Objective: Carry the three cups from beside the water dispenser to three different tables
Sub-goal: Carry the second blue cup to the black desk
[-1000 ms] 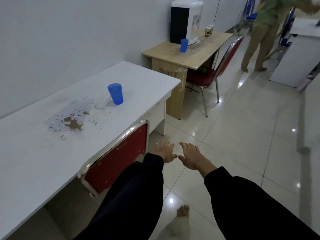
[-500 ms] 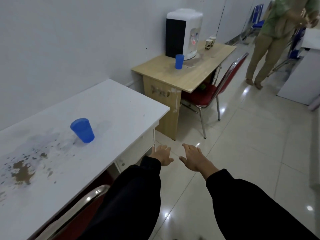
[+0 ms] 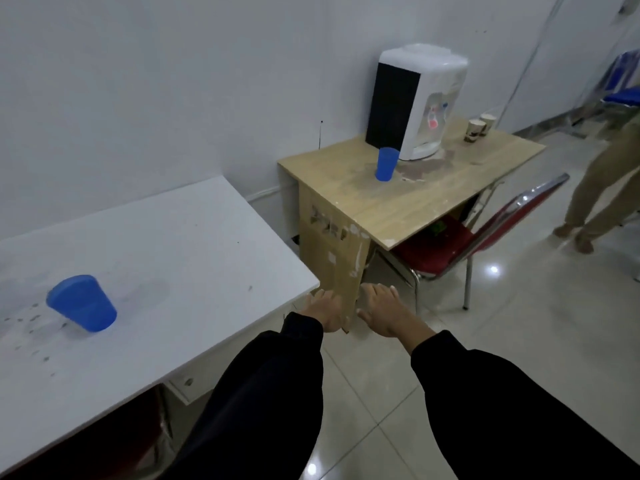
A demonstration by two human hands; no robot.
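One blue cup [image 3: 385, 164] stands upright on the wooden table [image 3: 429, 199], just in front of the white water dispenser [image 3: 415, 102]. A second blue cup [image 3: 82, 303] stands on the white table [image 3: 180, 271] at my left. My left hand [image 3: 325, 309] and my right hand [image 3: 384, 311] are held out side by side over the floor, past the white table's near corner. Both are empty, fingers spread, palms down. The cup by the dispenser is well beyond my hands.
Two paper cups [image 3: 479, 128] stand right of the dispenser. A red chair [image 3: 460, 244] is pushed under the wooden table. Another person's legs [image 3: 595, 195] are at the far right. Glossy tiled floor [image 3: 519, 323] stretches ahead and right.
I have moved forward along the white table. The wooden table and dispenser are closer, and the cup on the white table has slid to my left. My hands stay empty.
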